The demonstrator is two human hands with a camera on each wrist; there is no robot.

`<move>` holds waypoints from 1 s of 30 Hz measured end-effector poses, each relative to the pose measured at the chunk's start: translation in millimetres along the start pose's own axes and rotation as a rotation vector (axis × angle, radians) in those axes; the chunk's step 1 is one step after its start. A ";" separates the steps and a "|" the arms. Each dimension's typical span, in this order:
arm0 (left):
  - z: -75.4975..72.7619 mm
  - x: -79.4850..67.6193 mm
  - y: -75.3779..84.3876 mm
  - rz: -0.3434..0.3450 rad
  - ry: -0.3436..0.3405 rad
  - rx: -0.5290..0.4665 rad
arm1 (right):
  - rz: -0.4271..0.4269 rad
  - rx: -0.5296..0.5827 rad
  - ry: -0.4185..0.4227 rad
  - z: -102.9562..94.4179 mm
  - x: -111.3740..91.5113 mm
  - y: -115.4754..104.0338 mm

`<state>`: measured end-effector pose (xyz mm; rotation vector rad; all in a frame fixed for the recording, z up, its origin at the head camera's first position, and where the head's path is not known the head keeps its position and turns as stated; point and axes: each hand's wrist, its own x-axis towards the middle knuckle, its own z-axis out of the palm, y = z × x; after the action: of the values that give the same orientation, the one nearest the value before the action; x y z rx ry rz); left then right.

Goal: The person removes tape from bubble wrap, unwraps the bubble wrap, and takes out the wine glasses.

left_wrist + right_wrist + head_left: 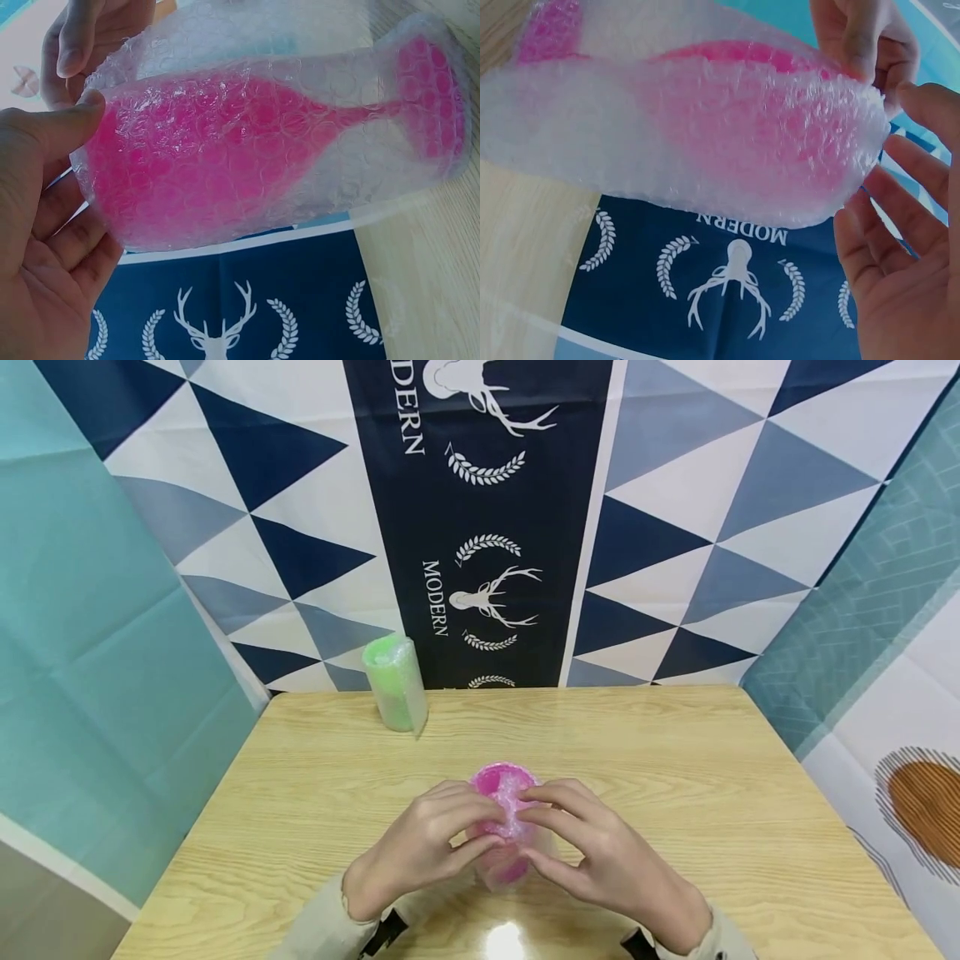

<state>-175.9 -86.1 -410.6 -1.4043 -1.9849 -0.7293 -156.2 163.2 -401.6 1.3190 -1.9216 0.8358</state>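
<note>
A pink goblet (225,150) wrapped in clear bubble wrap (577,127) stands upright on the table, its mouth toward me. Loose wrap bunches over the opening. From the left, my left hand (431,839) holds the wrapped rim, the thumb on the near side and the fingers bent around the edge. My right hand (592,852) is at the other side of the rim, its fingers spread and lightly bent, fingertips right at the wrap with a gap to the thumb. The goblet's stem and foot show through the plastic in the left wrist view.
A green item rolled in bubble wrap (395,685) stands at the table's back left edge. The wood-grain table (637,743) meets a patterned cloth backdrop (487,527) behind, with hangings at both sides. A bright light reflection lies on the front of the tabletop.
</note>
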 end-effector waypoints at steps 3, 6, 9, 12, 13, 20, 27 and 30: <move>1.5 0.7 -0.3 -0.005 0.001 -0.012 | 0.001 -0.005 0.000 2.9 -0.2 -0.4; 2.4 1.1 -0.4 -0.015 0.005 -0.019 | -0.003 -0.021 0.002 5.7 -0.6 0.0; 3.0 1.4 0.2 -0.036 0.004 -0.012 | -0.007 -0.042 0.006 7.3 -0.8 0.7; 3.5 1.5 1.2 -0.058 0.001 0.000 | 0.005 -0.058 0.007 8.9 -1.4 0.6; 3.5 1.4 1.5 -0.065 -0.001 0.005 | 0.013 -0.066 0.006 10.0 -1.7 0.4; 3.4 0.9 -0.7 -0.088 0.010 0.023 | 0.063 -0.127 -0.027 14.9 -1.5 0.4; 3.7 -0.1 -3.8 -0.092 0.013 0.007 | 0.049 -0.113 -0.029 14.6 -0.8 3.0; 4.1 0.4 -5.6 -0.092 0.011 0.001 | 0.044 -0.109 -0.019 13.9 -0.4 4.7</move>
<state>-182.0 -84.5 -413.5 -1.3130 -2.0523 -0.7744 -162.8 153.6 -410.7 1.2283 -1.9877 0.7318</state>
